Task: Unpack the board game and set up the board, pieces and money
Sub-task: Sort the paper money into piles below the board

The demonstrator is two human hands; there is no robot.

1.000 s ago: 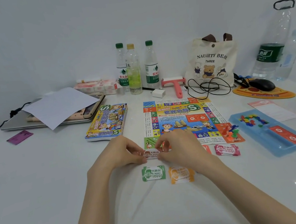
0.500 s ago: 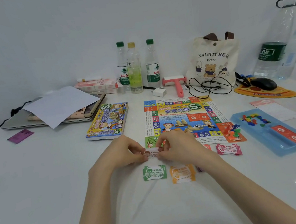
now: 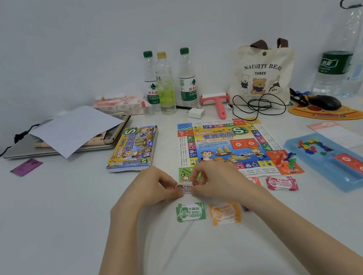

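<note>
Item: play-money wad (image 3: pixel 187 187), red-printed paper, at the board's (image 3: pixel 224 144) near-left corner, mid-table. Left hand (image 3: pixel 150 188) and right hand (image 3: pixel 215 179) each pinch one end. Likely light, flimsy, tearable; best held by its short edges. Green (image 3: pixel 190 212) and orange (image 3: pixel 225 212) stacks lie just nearer.

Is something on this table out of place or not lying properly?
Mostly small things. The game pieces lie in a loose heap on the game board's near right corner, not set out. The white sheet lies askew over the laptop. Nothing looks spilled or damaged.
</note>
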